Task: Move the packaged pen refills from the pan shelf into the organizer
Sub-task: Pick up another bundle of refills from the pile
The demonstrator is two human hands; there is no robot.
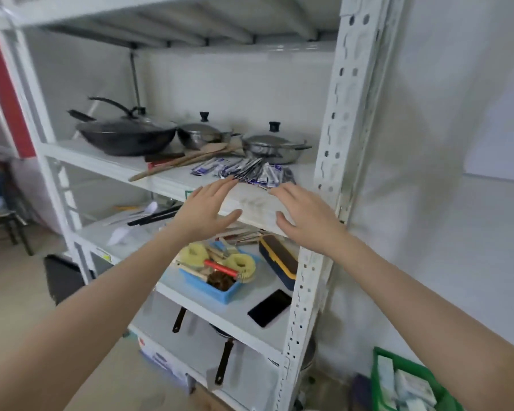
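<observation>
A heap of packaged pen refills (pixel 247 171) in clear and blue wrappers lies at the front right of the pan shelf (pixel 250 203). My left hand (pixel 208 209) is stretched out flat just below and left of the heap, its fingertips near the nearest packets. My right hand (pixel 303 215) is also flat with straight fingers, reaching at the shelf's front edge just right of the heap. Neither hand holds anything. A blue organizer tray (pixel 220 292) holding brushes and sponges sits on the shelf below.
A black wok (pixel 125 137), two lidded steel pans (pixel 275 146) and wooden spatulas (pixel 184 160) share the pan shelf. Below lie a dark pencil case (pixel 279 259) and a black phone (pixel 269 307). The white upright post (pixel 333 173) stands at right; a green basket (pixel 410 384) is on the floor.
</observation>
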